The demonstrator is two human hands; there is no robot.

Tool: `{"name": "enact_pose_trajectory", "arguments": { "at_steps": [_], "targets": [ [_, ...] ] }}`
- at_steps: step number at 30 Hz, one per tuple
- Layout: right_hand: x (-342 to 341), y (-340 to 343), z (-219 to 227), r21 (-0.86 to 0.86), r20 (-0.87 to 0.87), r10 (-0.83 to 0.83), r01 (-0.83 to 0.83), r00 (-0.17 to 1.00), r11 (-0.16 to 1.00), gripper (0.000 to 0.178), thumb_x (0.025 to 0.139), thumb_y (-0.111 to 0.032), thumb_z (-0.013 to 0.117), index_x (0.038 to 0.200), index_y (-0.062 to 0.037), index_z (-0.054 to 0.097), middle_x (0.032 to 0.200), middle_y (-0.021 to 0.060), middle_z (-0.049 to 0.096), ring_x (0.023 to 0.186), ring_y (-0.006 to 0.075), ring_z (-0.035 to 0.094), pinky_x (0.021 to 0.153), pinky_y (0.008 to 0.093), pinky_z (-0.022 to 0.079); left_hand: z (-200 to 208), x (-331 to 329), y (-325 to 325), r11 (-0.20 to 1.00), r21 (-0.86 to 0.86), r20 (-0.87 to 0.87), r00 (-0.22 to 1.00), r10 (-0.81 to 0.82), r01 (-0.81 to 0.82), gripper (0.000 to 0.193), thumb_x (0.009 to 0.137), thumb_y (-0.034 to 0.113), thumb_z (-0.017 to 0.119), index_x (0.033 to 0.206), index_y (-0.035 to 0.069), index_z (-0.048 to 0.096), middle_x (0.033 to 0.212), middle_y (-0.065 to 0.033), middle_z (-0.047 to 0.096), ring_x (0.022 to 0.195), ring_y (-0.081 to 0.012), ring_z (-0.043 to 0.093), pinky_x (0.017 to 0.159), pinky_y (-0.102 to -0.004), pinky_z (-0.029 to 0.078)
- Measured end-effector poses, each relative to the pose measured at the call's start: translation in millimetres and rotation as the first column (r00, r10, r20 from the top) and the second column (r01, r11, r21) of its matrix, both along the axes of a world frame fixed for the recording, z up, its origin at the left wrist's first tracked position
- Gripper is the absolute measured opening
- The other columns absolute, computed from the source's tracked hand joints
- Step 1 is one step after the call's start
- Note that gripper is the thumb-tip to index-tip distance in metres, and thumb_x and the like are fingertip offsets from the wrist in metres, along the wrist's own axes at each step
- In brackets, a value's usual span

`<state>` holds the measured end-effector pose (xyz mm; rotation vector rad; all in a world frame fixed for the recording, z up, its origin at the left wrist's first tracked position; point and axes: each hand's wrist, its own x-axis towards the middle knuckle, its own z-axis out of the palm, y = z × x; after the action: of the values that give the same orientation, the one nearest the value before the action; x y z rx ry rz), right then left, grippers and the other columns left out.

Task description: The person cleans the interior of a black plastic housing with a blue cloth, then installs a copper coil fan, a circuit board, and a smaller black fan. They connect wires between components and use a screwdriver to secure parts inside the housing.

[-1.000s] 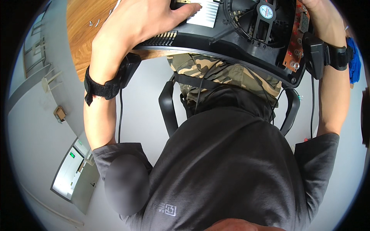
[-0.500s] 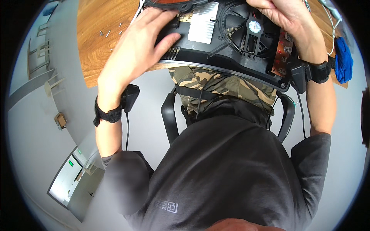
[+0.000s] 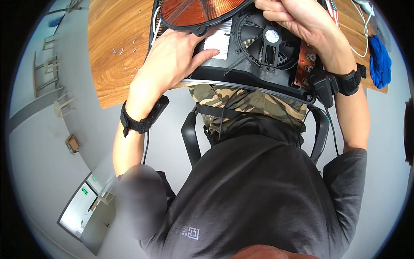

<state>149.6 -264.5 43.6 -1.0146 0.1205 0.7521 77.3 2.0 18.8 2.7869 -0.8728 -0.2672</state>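
A copper coil (image 3: 200, 11) on a round black frame sits over the far left part of an opened black appliance housing (image 3: 258, 80). My left hand (image 3: 170, 56) reaches under the coil's near edge. Its thumb is stretched out across the silver finned heat sink (image 3: 217, 42), while its other fingertips are hidden beneath the coil. Beyond the black cooling fan (image 3: 271, 52), my right hand (image 3: 297, 17) is closed with curled fingers near the coil's right edge. What those fingers hold, if anything, cannot be made out. A copper-coloured circuit board (image 3: 304, 64) lies below the right wrist.
Several small screws (image 3: 121, 51) lie loose on the wooden table (image 3: 108, 77) at left. White wires run along the housing's left side. On the right are a blue cloth (image 3: 380, 62) and a white cable (image 3: 366, 32). Black cords hang from both wrist straps.
My left hand has moved right, bringing its thumb over the heat sink. More of the coil shows, nearer to me. My right hand stays curled beyond the fan; the whole view has shifted slightly.
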Motion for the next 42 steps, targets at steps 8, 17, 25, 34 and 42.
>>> {"name": "enact_pose_trajectory", "arguments": {
  "at_steps": [8,17,25,34,42],
  "targets": [
    [-10.2,4.0,-2.8,-0.071,-0.001,-0.012,0.012,1.000,0.997,0.017,0.106,-0.013,0.059,0.091,-0.0114,0.052,0.068,-0.0077,0.042,0.054,0.0017,0.034,0.045,0.0176,0.028,4.7,-5.9,1.5,1.000,0.026,-0.049,0.999,0.012,-0.011,0.061,0.091,0.037,0.075,0.146,0.017,0.056,0.132,-0.0224,0.063,0.121,-0.0449,0.058,0.103,-0.0503,0.048],
    [-8.8,2.0,-1.8,-0.063,-0.063,-0.018,0.014,0.998,0.998,0.014,0.106,-0.014,0.059,0.094,-0.0116,0.054,0.069,-0.0085,0.043,0.055,0.0017,0.037,0.046,0.0168,0.030,13.2,-19.8,7.9,0.985,-0.159,-0.098,0.992,-0.077,0.061,0.106,0.068,0.051,0.089,0.157,0.017,0.043,0.156,-0.0202,0.045,0.142,-0.0436,0.040,0.117,-0.0520,0.036],
    [-4.6,1.3,-20.7,-0.083,0.104,0.034,-0.025,0.994,0.996,0.024,0.107,-0.023,0.061,0.086,-0.0157,0.051,0.062,-0.0110,0.034,0.046,-0.0007,0.024,0.039,0.0181,0.020,22.9,-22.2,1.7,0.994,-0.111,-0.105,0.994,-0.032,0.021,0.108,0.061,0.047,0.091,0.157,0.023,0.045,0.139,-0.0196,0.057,0.128,-0.0428,0.051,0.109,-0.0507,0.042],
    [-5.5,1.5,-16.6,-0.090,0.107,0.061,-0.051,0.992,0.995,0.034,0.106,-0.027,0.064,0.079,-0.0183,0.045,0.061,-0.0115,0.033,0.046,-0.0004,0.024,0.040,0.0189,0.020,21.9,-24.0,-1.7,0.988,-0.149,-0.064,0.997,-0.039,0.029,0.103,0.059,0.042,0.093,0.150,0.016,0.053,0.151,-0.0208,0.049,0.137,-0.0442,0.045,0.115,-0.0522,0.038],
    [-23.3,9.3,-8.5,-0.099,0.118,0.080,-0.068,0.990,0.993,0.037,0.107,-0.027,0.062,0.077,-0.0155,0.043,0.066,-0.0093,0.038,0.052,0.0022,0.030,0.045,0.0218,0.026,17.9,-30.5,6.5,0.989,-0.142,-0.042,0.998,-0.047,0.041,0.097,0.066,0.058,0.088,0.144,0.008,0.058,0.149,-0.0206,0.051,0.146,-0.0418,0.037,0.122,-0.0538,0.027]
  ]
}}
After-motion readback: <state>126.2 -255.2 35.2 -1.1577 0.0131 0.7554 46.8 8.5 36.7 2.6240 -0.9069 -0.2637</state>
